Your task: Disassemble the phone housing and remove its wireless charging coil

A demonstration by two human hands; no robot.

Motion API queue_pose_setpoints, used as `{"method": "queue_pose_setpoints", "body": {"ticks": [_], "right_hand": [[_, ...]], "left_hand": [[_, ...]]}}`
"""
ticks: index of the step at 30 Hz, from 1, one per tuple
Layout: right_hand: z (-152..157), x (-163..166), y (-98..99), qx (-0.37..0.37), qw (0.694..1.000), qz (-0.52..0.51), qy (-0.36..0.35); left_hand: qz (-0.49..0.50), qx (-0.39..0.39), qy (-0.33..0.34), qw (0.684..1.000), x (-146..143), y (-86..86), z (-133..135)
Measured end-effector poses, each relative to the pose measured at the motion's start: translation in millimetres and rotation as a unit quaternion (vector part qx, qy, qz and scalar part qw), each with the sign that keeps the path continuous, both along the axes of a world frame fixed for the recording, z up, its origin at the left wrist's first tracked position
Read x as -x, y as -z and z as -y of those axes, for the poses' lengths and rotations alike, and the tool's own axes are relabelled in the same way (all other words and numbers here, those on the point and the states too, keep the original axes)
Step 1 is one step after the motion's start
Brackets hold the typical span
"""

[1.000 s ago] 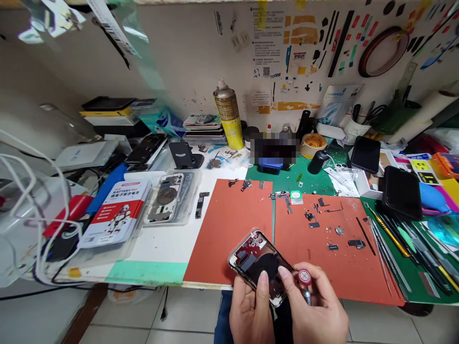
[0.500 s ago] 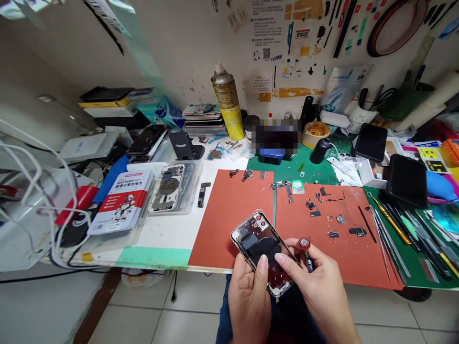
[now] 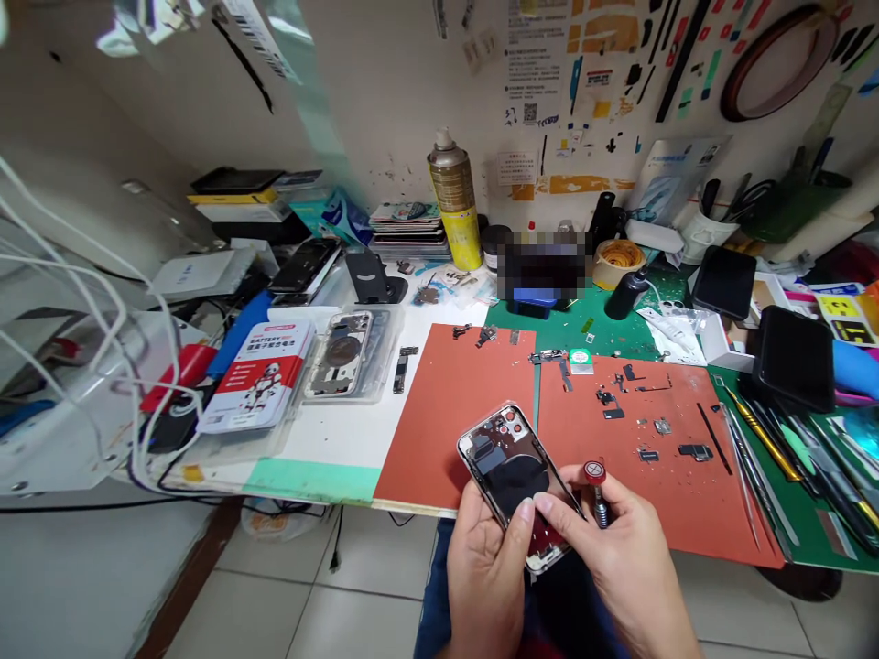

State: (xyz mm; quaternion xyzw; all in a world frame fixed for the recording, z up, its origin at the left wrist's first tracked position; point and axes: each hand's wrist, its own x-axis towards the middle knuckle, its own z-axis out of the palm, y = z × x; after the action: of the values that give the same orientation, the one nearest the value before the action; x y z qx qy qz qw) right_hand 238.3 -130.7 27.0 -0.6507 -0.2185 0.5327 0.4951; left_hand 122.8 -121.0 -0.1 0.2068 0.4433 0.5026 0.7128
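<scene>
A phone housing (image 3: 495, 455), its inner side facing up with a dark round pad, is held tilted over the front edge of the table. My left hand (image 3: 486, 567) is closed on its left edge, the thumb pressing on the inside. Gripping the opposite edge is my right hand (image 3: 622, 549), with its thumb on the dark pad near the left thumb. A small screwdriver (image 3: 597, 490) with a red cap is tucked between fingers of the right hand. Behind lie loose phone parts (image 3: 611, 403) on the reddish-brown mat (image 3: 426, 412).
Tweezers (image 3: 745, 476) and other slim tools lie at the right. A second phone housing (image 3: 340, 352) rests on a clear tray at the left, beside a red-and-white battery box (image 3: 257, 375). A yellow spray can (image 3: 454, 201) stands at the back. White cables (image 3: 124, 311) hang at the far left.
The view has shifted, so the scene sits slightly further right. My left thumb has slid along the dark pad towards the right thumb. Both hands keep their hold on the phone housing.
</scene>
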Motion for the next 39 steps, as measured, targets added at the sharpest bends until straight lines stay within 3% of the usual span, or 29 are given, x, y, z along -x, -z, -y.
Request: {"method": "queue_pose_setpoints", "body": {"ticks": [9,19,23,26,39], "right_hand": [[1.7,0.3,6.5,-0.009,0.999,0.049,-0.014],[4.8,-1.7,8.9,-0.083,0.994,0.068,-0.037],[3.7,-3.7,8.6,-0.124,0.987,0.09,-0.048],[3.4,-4.2,10.8,-0.147,0.983,0.099,-0.055],[-2.4,0.2,6.8,-0.131,0.985,0.109,-0.033]], "left_hand": [[0.026,-0.002,-0.017,1.0,1.6,3.7,1.7],[-0.006,0.017,-0.058,0.998,-0.8,3.9,0.7],[0.004,0.003,-0.022,1.0,3.1,0.9,-8.5],[-0.029,0.012,-0.03,0.999,5.8,-1.4,-17.2],[-0.112,0.017,-0.032,0.993,-1.4,-12.6,-26.7]]}}
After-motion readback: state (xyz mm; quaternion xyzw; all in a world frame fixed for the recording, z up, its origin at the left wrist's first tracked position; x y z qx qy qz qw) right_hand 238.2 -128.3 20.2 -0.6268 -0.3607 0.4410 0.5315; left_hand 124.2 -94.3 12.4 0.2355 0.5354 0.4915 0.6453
